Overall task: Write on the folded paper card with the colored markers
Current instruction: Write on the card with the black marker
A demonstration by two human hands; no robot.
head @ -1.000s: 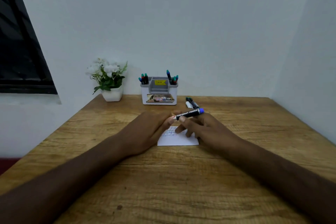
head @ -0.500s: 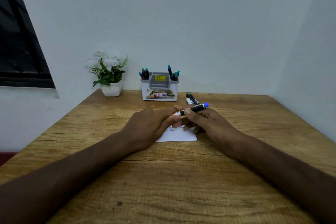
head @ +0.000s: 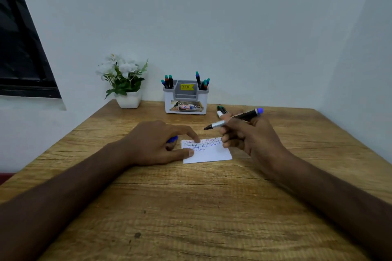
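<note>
A white folded paper card (head: 209, 153) lies flat on the wooden table (head: 191, 207), with several lines of handwriting on its upper part. My left hand (head: 157, 144) rests at the card's left edge, index finger and thumb touching it, while its curled fingers hold the blue cap (head: 172, 140). My right hand (head: 250, 137) grips an uncapped blue marker (head: 233, 118) above the card's right corner. The marker's tip points left and hangs clear of the paper.
A white and grey pen holder (head: 185, 99) with several markers stands at the back of the table. Two more markers (head: 220, 110) lie just right of it. A white pot of flowers (head: 127, 91) sits at the back left. Walls close in behind and to the right.
The cap has come off the blue marker and stays in my left hand. My hands have moved apart, uncovering the card. My right hand lifted the marker up and right.
</note>
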